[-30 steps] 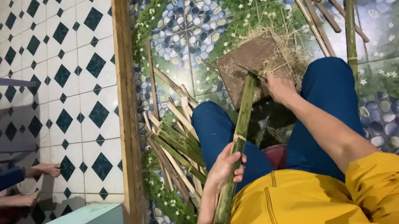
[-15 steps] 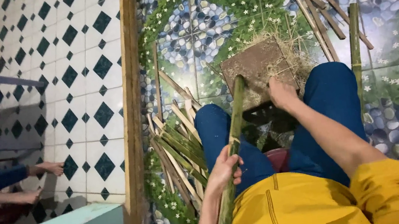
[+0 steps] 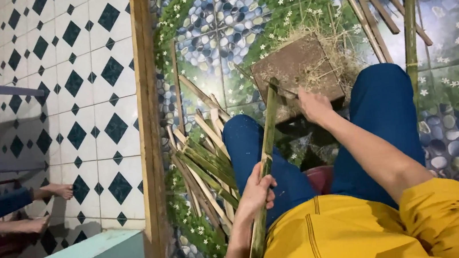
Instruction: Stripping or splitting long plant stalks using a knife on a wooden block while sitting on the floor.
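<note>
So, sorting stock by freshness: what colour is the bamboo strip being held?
Green, in the head view: bamboo strip, left hand.

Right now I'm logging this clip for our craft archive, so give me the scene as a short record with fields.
Left hand: grips a green bamboo strip low on its length
Right hand: at the strip's top end, on the wooden block
Block: flat on the floor, dry shavings around it
Beside left leg: pile of split bamboo strips
Far left: another person's bare feet
</note>
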